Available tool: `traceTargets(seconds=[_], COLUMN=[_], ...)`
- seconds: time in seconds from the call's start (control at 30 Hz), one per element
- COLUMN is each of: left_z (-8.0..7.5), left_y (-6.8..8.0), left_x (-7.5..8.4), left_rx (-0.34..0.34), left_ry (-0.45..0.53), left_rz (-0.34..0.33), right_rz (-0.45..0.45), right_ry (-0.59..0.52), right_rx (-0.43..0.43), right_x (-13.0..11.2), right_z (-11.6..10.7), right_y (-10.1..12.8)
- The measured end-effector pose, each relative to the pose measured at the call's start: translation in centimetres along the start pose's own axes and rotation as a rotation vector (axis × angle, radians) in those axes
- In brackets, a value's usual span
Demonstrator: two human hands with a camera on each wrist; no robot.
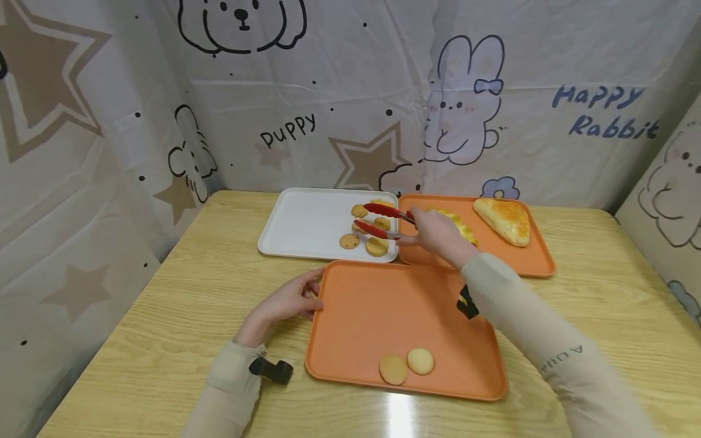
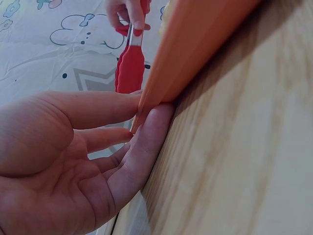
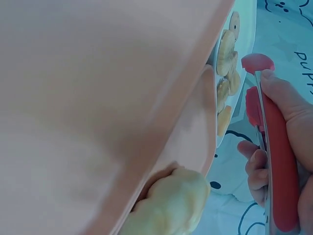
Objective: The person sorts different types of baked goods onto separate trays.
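My left hand (image 1: pixel 287 299) pinches the left rim of the front orange tray (image 1: pixel 394 304), thumb above and a finger (image 2: pixel 149 142) beneath in the left wrist view. Two round flat biscuits, one tan (image 1: pixel 393 370) and one paler (image 1: pixel 420 361), lie near that tray's front edge. My right hand (image 1: pixel 438 236) grips a pair of tongs (image 1: pixel 385 210) with red tips and, in the right wrist view, a red handle (image 3: pixel 281 171). The tong tips stand apart over several small biscuits, among them a dotted one (image 1: pixel 349 241), on the right side of the white tray (image 1: pixel 303 222).
Behind the front tray, at right, a second orange tray (image 1: pixel 526 264) bears a golden triangular pastry (image 1: pixel 504 222) and a yellow ridged bread (image 1: pixel 462 226), partly behind my right hand. The wooden table (image 1: pixel 181 304) meets a printed cloth (image 1: pixel 274 121) at the back.
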State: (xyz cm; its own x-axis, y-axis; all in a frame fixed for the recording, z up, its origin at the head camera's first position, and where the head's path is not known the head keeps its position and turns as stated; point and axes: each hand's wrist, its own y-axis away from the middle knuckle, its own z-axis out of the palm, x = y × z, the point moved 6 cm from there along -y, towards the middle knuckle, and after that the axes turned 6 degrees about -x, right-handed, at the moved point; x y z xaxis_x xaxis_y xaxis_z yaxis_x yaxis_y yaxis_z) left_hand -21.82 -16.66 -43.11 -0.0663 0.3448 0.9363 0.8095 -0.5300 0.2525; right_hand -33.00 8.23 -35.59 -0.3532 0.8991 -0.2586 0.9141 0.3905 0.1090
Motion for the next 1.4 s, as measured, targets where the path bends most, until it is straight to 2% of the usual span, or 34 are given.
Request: traceTargets(seconds=[0.4, 0.57, 0.73, 1.1, 1.4], left_z=[0.1, 0.1, 0.2, 0.0, -0.1], left_y=[0.1, 0.1, 0.1, 0.0, -0.1], left_x=[-0.1, -0.2, -0.3, -0.4, -0.3], left_rx=[-0.004, -0.007, -0.005, -0.003, -0.001], left_ry=[0.001, -0.006, -0.007, -0.008, -0.005], left_rz=[0.004, 0.002, 0.004, 0.000, -0.002], right_rz=[-0.067, -0.046, -0.073, -0.087, -0.118], right_ry=[0.014, 0.020, 0.018, 0.030, 0.042], right_rx=[0.062, 0.056, 0.101, 0.055, 0.063], right_x=[1.3, 2.2, 2.8, 3.9, 4.2], right_z=[-0.4, -0.2, -0.4, -0.3, -0.4], right_y=[3.5, 5.2, 7.0, 11.6, 14.9])
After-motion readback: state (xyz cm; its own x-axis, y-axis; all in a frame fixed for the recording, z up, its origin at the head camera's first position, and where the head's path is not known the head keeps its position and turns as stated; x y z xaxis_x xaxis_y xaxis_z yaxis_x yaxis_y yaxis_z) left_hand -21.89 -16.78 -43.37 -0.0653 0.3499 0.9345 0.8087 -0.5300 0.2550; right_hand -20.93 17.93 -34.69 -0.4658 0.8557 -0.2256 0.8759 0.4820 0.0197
